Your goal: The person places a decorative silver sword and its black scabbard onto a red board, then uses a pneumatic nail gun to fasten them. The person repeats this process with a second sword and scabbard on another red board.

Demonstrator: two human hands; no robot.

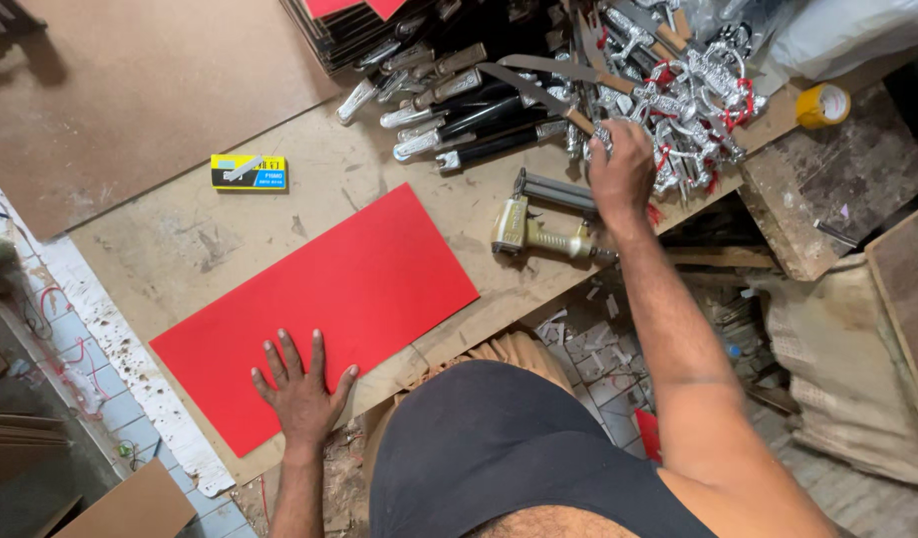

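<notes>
Red board (pixel 319 299), a flat rectangular sheet, lies slantwise on the brown worktop (pixel 180 249), its near left corner under the left hand (pixel 301 391). That hand is fully open, fingers spread, palm pressed flat on the sheet; it grips nothing. Well apart to the right and farther off, the right hand (pixel 620 171) reaches into a heap of small silver ornamental daggers (pixel 693 90) tied with red cord. Its fingers curl down among the pieces; whether they have closed on one cannot be told. Just beside that hand on its near side lies a pneumatic stapler (pixel 538 231), on the worktop and not touched. Left of the heap, black-sheathed daggers with silver fittings (pixel 459 115) lie in a row. A small yellow box of staples (pixel 248 172) rests beyond the sheet's left portion. A roll of yellow tape (pixel 823 105) sits at far right. No container is in use.
</notes>
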